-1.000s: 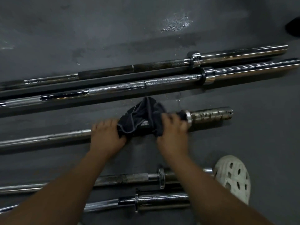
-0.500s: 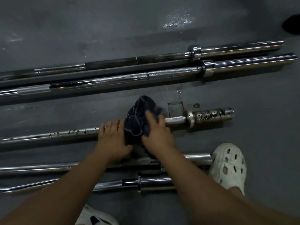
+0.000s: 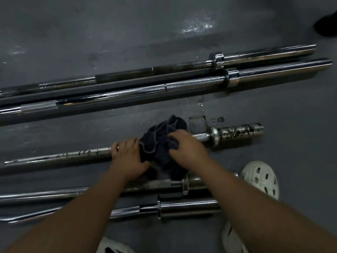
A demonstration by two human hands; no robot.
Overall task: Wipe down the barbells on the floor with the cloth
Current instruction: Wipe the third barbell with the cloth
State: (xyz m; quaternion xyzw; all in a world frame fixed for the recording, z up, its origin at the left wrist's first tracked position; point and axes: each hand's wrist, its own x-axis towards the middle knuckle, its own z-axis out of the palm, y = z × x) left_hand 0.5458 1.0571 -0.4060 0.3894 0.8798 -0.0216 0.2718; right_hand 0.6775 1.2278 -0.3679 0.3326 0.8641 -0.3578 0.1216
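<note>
Dark cloth [image 3: 160, 143] is bunched over the shaft of the middle barbell [image 3: 73, 155], left of its collar. The right hand [image 3: 186, 148] clamps the cloth onto the shaft, presumably to drag it along the steel. The left hand [image 3: 127, 156] grips the bare shaft just beside the cloth, likely to stop the bar rolling. The floor [image 3: 291, 143] is dark grey, with a wet patch [image 3: 197, 26] at the far side. Two long barbells [image 3: 182, 86] lie farther off and two more bars [image 3: 182, 209] lie nearer, beside a white clog [image 3: 260, 178].

My cloth [image 3: 160, 147] is dark navy, the bar [image 3: 73, 155] under it chrome blotched black, my shoe [image 3: 260, 178] nearby white.
</note>
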